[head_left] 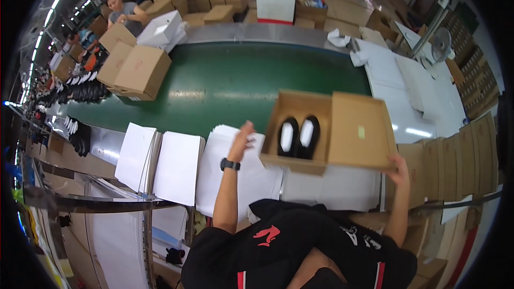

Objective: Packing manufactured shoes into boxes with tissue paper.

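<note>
In front of me a brown cardboard shoe box (271,128) stands with its lid (364,131) folded out to the right. Two black shoes (306,142) with pale insoles or paper in them lie side by side inside. My right hand (398,170) grips the lid's near right corner, thumb and fingers closed on the edge. Just left of the box, my left hand (243,142) is raised over a stack of white paper (235,176), its fingers stretched and apart, holding nothing. A dark watch (230,165) is on that wrist.
Beyond the box runs a green conveyor belt (214,83). Closed brown boxes (140,72) and a white box (160,27) sit on its far left. More white paper stacks (175,166) lie left of me; upright flattened cartons (455,160) fill the right. A person (126,13) works at the far left.
</note>
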{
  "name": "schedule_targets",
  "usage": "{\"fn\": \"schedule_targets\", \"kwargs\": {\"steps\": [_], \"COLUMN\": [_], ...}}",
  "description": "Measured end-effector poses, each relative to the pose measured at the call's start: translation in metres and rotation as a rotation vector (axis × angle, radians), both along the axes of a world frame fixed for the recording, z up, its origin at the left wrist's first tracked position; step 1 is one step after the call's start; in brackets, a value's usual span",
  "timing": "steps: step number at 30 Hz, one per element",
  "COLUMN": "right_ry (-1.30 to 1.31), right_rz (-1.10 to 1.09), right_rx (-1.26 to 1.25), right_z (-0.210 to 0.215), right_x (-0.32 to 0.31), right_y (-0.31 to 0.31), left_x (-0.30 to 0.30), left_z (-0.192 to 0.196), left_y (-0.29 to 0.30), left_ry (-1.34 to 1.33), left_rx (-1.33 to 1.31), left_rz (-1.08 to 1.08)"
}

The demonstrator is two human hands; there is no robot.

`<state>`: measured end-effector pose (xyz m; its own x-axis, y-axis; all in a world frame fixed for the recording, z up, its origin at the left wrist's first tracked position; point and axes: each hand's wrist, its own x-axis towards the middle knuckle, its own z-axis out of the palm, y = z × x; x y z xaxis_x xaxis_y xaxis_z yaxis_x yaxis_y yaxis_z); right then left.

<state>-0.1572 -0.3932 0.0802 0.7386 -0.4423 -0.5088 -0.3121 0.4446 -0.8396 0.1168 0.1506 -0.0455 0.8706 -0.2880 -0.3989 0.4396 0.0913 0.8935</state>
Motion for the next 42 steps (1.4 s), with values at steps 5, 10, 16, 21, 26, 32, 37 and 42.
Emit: {"fn": "schedule_targets", "kwargs": {"steps": [5, 10, 16, 21, 26, 32, 37, 42], "right_ry": [0.224, 0.443, 0.203, 0.379, 0.362, 0.094, -0.303, -0.613], "right_rz": [0.039, 0.003, 0.492, 0.491, 0.507, 0.326, 0.094, -0.253], "right_rx": [-0.322, -1.689, -1.173, -1.376, -1.214, -1.105, -0.194, 0.106], "right_z": [0.01, -0.015, -0.052, -0.072, -0.074, -0.003, 0.088, 0.085], "right_x": [-0.093, -0.053, 0.03, 0.04, 0.05, 0.015, -0.084, -0.121], "right_y": [-0.051, 0.041, 0.213, 0.218, 0.197, 0.132, 0.069, 0.112], "left_x": [-0.092, -0.167, -0.191, -0.192, -0.193, -0.21, -0.237, -0.243], "left_z": [0.0, -0.058, -0.053, -0.039, -0.026, -0.005, 0.037, 0.014], "left_y": [-0.097, -0.142, -0.163, -0.166, -0.173, -0.133, -0.131, -0.141], "left_ry": [-0.142, -0.4, -0.479, -0.526, -0.837, -0.95, -1.212, -1.314], "left_rx": [0.204, 0.406, 0.624, 0.575, 0.502, 0.451, 0.602, 0.775], "left_rz": [-0.364, -0.224, -0.24, -0.201, 0.093, -0.224, -0.621, -0.95]}}
